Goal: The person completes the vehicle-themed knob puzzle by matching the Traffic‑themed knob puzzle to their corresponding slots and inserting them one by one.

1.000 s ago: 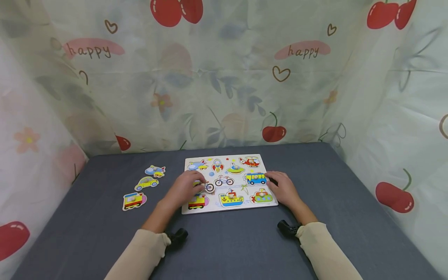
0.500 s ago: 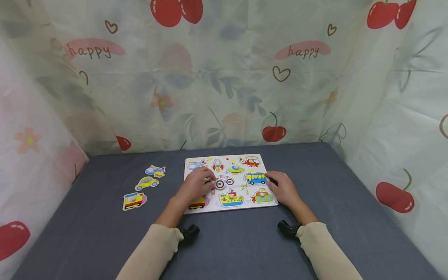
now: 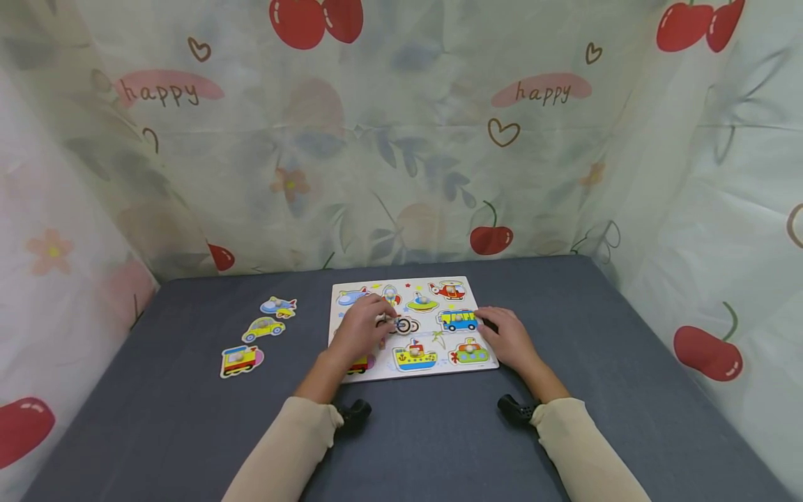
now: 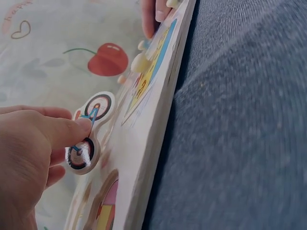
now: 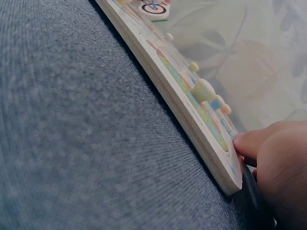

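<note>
My left hand point(image 3: 362, 328) pinches a bicycle puzzle piece point(image 4: 98, 108) between thumb and fingers, above the left middle of a white wooden peg puzzle board point(image 3: 433, 282). The piece is tilted in the left wrist view and overlaps the printed bicycle in the head view. At the board's right edge, beside the blue bus piece point(image 3: 458, 320), my right hand point(image 3: 509, 339) rests with its fingertips on the rim. Boat point(image 3: 415, 357), submarine point(image 3: 469, 352), flying saucer point(image 3: 422, 302) and helicopter point(image 3: 448, 290) pieces with knobs sit in the board. My left hand covers part of the board's left side.
Left of the board on the dark grey cloth point(image 3: 426, 446) lie three loose pieces: an airplane point(image 3: 278, 307), a yellow car point(image 3: 263, 328) and a train point(image 3: 241, 360). A patterned curtain point(image 3: 401, 174) stands behind the table and along both sides.
My left hand has moved right across the board with the bicycle puzzle piece, from the board's left side to over the printed bicycle. My right hand has stayed at the right edge.
</note>
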